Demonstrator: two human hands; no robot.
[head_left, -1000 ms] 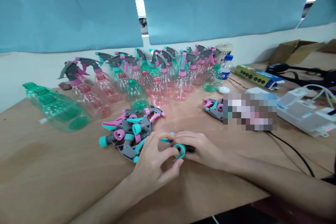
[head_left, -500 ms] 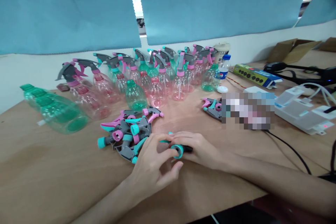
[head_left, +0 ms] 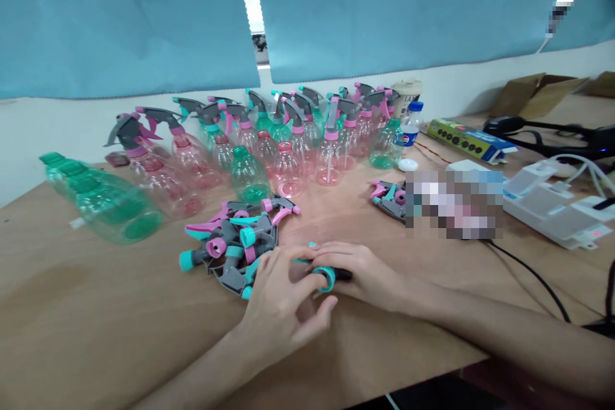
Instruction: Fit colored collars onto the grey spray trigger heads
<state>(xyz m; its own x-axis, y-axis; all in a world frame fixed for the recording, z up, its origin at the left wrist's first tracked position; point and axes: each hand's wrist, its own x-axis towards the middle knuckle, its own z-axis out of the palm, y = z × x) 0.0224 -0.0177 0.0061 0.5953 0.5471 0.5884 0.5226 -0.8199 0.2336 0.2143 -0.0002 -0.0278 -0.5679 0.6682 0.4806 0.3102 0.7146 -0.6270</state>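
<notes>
Just above the tabletop, a grey trigger spray head [head_left: 330,279] with a turquoise collar is between my two hands. My right hand [head_left: 369,277] is wrapped round its body, hiding most of it. With its index fingertip at the mouth of the collar, my left hand [head_left: 278,301] grips the same spray head; its thumb stands away from the collar. Directly left of my left hand lies a pile of spray heads [head_left: 233,255], grey with pink or turquoise parts. Behind the pile stand an uncapped green bottle [head_left: 250,178] and an uncapped pink bottle [head_left: 287,173].
Several spray bottles [head_left: 331,157] with heads fitted line the wall. Green bottles [head_left: 120,211] lie at the left. More spray heads [head_left: 390,200] lie right of centre beside a blurred patch. A white plastic box [head_left: 548,205] and black cable [head_left: 528,275] are at the right.
My left index fingertip has shifted slightly at the collar, and the collar has tilted a little. Both hands otherwise stay in place on the spray head.
</notes>
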